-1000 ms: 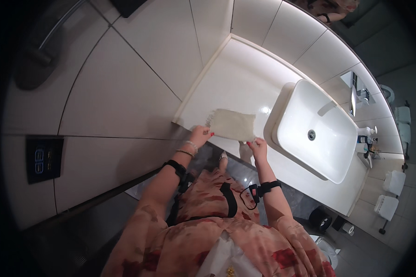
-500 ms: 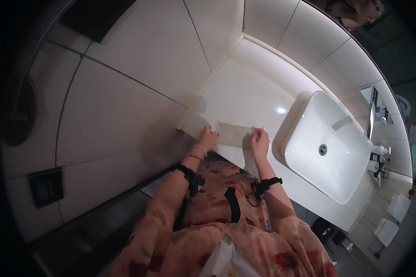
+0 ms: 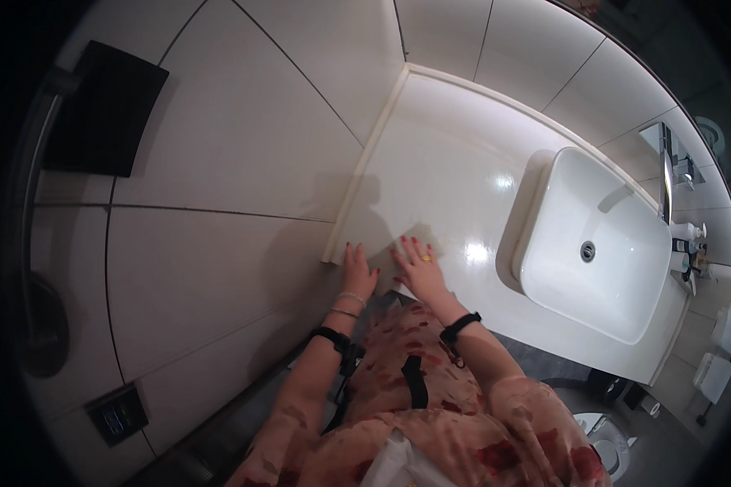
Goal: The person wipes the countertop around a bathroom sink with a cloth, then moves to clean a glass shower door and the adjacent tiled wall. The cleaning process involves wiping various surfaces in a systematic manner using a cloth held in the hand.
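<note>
My left hand [image 3: 356, 272] rests at the near left end of the white countertop [image 3: 455, 174], with its fingers stretched out. To its right, my right hand [image 3: 420, 268] lies palm down with fingers spread and a ring on one finger. Around the right fingertips is a thin beige-grey patch [image 3: 432, 238]. It looks like the pale cloth lying flat, but shadow blurs its edges and my hands cover part of it. Neither hand grips anything.
A white rectangular basin [image 3: 544, 252] stands on the counter to the right. Beyond it are a pump bottle [image 3: 690, 230] and small toiletries. The tiled wall [image 3: 219, 252] rises close on the left. A toilet [image 3: 609, 446] is at the lower right.
Before, both hands pinched the pale cloth stretched between them. Now the fingers have let go and spread flat. The hands are closer together, and the view has shifted.
</note>
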`<control>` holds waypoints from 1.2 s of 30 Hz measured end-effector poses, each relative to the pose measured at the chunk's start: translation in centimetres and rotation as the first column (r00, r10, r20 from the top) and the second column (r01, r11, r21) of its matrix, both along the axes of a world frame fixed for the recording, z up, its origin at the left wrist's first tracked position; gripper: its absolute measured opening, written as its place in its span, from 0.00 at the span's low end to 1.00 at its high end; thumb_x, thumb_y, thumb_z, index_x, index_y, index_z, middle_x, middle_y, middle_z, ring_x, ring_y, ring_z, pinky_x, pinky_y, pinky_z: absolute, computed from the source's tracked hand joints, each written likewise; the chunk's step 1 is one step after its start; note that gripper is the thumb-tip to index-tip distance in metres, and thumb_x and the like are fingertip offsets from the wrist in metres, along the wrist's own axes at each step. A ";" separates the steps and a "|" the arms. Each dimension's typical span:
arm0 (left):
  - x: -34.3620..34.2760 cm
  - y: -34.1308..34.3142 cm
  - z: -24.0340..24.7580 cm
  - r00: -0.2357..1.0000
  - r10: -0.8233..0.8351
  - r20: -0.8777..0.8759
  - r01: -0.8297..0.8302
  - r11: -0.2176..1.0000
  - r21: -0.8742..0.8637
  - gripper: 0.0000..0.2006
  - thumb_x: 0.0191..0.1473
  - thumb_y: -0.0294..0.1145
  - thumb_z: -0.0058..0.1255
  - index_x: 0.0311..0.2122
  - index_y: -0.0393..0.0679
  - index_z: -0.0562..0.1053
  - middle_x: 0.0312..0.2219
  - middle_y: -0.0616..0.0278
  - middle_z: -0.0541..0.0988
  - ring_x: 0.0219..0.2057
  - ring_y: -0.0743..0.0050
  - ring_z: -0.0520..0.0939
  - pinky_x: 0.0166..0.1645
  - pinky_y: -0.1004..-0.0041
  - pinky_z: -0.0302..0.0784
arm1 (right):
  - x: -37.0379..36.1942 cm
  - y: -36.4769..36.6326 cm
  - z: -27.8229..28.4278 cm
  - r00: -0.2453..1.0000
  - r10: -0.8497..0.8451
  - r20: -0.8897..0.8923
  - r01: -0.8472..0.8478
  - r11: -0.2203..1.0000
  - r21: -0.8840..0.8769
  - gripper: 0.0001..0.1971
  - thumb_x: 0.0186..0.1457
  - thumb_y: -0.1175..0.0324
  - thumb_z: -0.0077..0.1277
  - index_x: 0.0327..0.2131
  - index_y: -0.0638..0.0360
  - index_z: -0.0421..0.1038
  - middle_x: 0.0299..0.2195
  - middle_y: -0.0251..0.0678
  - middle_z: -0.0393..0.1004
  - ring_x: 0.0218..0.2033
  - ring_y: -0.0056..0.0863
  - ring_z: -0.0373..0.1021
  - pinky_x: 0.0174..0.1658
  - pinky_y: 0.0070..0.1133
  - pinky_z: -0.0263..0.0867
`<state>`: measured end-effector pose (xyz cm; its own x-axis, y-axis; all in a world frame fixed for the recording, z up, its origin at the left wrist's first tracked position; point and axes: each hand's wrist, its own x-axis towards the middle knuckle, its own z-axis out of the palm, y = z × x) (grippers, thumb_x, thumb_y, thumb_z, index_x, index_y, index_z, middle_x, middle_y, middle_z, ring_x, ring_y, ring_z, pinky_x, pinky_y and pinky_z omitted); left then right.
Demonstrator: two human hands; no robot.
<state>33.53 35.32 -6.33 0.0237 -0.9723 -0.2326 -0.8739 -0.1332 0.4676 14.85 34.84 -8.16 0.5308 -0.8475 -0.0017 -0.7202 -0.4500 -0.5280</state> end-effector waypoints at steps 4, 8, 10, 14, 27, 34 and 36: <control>0.0 -2.2 1.9 0.985 -0.035 0.169 0.003 0.983 0.186 0.50 0.35 0.41 0.65 0.59 0.34 0.48 0.58 0.33 0.46 0.60 0.40 0.51 0.61 0.61 0.53 | -3.7 0.0 1.5 0.894 -0.381 -0.237 0.398 0.917 0.030 0.42 0.42 0.50 0.56 0.60 0.44 0.50 0.63 0.44 0.41 0.62 0.46 0.42 0.59 0.45 0.43; -1.9 -3.2 1.7 0.826 -0.262 0.500 0.051 0.917 0.396 0.58 0.29 0.49 0.67 0.59 0.30 0.45 0.55 0.27 0.50 0.59 0.35 0.51 0.62 0.59 0.50 | -6.4 -4.2 0.5 0.717 -0.651 -0.247 0.662 0.748 -0.049 0.40 0.45 0.48 0.53 0.60 0.44 0.48 0.63 0.46 0.37 0.63 0.49 0.38 0.58 0.50 0.38; -2.2 -3.0 0.6 0.811 -0.266 0.521 0.051 0.920 0.389 0.57 0.30 0.50 0.66 0.59 0.29 0.45 0.54 0.26 0.51 0.59 0.32 0.51 0.62 0.58 0.52 | -6.9 -8.3 -0.4 0.612 -0.747 -0.259 0.755 0.649 -0.087 0.39 0.47 0.47 0.51 0.60 0.45 0.47 0.63 0.47 0.35 0.63 0.51 0.36 0.57 0.52 0.37; -1.6 -2.0 -2.2 0.761 -0.280 0.586 0.025 0.914 0.405 0.54 0.35 0.50 0.63 0.58 0.27 0.46 0.54 0.24 0.52 0.57 0.28 0.52 0.58 0.59 0.60 | -5.8 -18.6 -0.3 0.283 -0.913 -0.294 0.954 0.301 -0.015 0.36 0.51 0.45 0.45 0.61 0.39 0.44 0.63 0.51 0.27 0.62 0.58 0.28 0.52 0.62 0.32; -1.8 -2.7 -0.2 0.800 -0.265 0.538 0.040 0.919 0.393 0.52 0.34 0.46 0.65 0.58 0.29 0.48 0.54 0.24 0.50 0.56 0.30 0.57 0.52 0.61 0.69 | 2.5 -5.2 1.1 0.925 -0.321 -0.204 0.313 0.947 -0.072 0.33 0.46 0.54 0.53 0.57 0.26 0.52 0.63 0.39 0.41 0.62 0.52 0.38 0.48 0.66 0.37; -2.0 -3.0 0.2 0.808 -0.284 0.516 0.050 0.906 0.420 0.45 0.40 0.43 0.61 0.57 0.29 0.51 0.53 0.26 0.54 0.56 0.30 0.57 0.51 0.58 0.69 | -1.6 -11.5 1.4 0.886 -0.357 -0.296 0.342 0.934 -0.102 0.34 0.48 0.50 0.50 0.59 0.26 0.50 0.63 0.37 0.37 0.62 0.52 0.35 0.48 0.66 0.36; -2.2 -2.8 -0.3 0.800 -0.286 0.528 0.058 0.912 0.406 0.42 0.42 0.42 0.59 0.57 0.29 0.52 0.53 0.27 0.55 0.56 0.31 0.58 0.51 0.58 0.69 | -2.2 -17.5 1.6 0.783 -0.565 -0.259 0.531 0.825 -0.194 0.30 0.51 0.49 0.47 0.58 0.28 0.52 0.63 0.39 0.40 0.62 0.52 0.38 0.48 0.66 0.36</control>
<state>31.32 32.54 -6.67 0.1011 -0.8253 -0.5555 -0.9860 -0.0087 -0.1665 12.67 17.38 -6.53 -0.0349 -0.9991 0.0255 -0.9738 0.0282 -0.2257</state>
